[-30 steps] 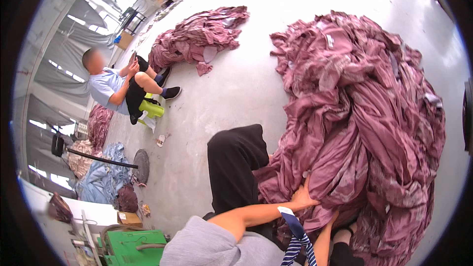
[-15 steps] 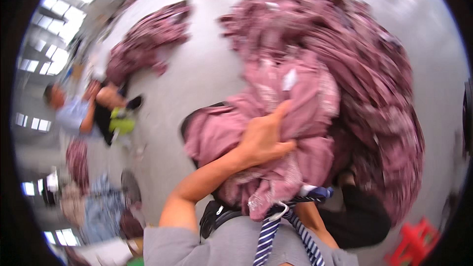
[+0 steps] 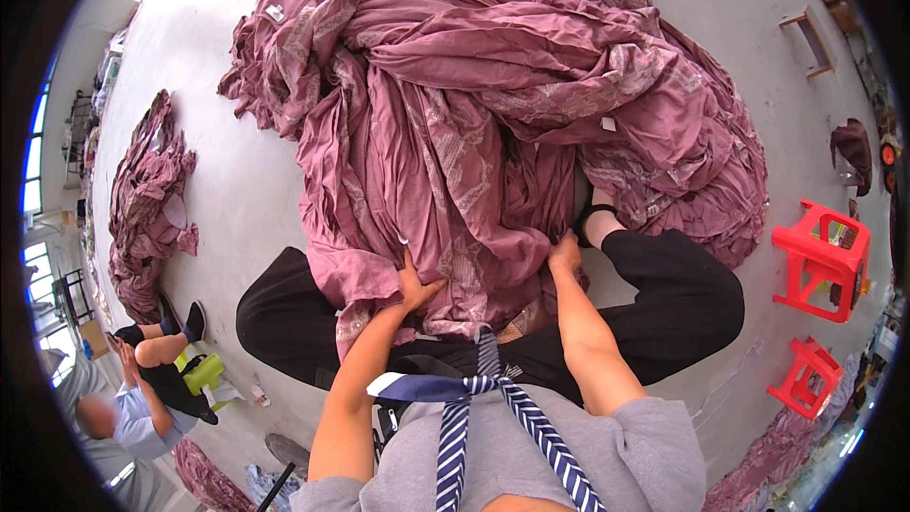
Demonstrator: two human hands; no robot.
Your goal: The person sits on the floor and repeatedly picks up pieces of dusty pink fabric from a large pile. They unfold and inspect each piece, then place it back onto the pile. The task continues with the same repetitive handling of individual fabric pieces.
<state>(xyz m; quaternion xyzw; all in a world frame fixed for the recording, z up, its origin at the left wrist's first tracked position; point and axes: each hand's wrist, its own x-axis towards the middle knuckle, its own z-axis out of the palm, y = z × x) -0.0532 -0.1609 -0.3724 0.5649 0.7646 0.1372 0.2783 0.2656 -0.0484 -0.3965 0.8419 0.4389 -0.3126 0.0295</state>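
A large dusty-pink cloth with pale patterned bands lies heaped in front of me, its near folds between my bent legs. My left hand rests on the cloth's near left part, thumb and index finger stretched apart; a fold hides its other fingers. At the right side of the near folds, beside my ankle, my right hand is closed on the cloth, its fingertips partly hidden. Small white labels show on the heap. A blue-and-white striped tie strap hangs at my chest, knotted over my lap.
Two red plastic stools stand to my right, near a small wooden frame. At left, a seated person sits by another pink cloth pile and a yellow-green object. My black-trousered legs flank the near cloth.
The view has swung, so the large heap now lies straight ahead. My left hand has moved off the bundled cloth to its near edge; my right hand has come into sight.
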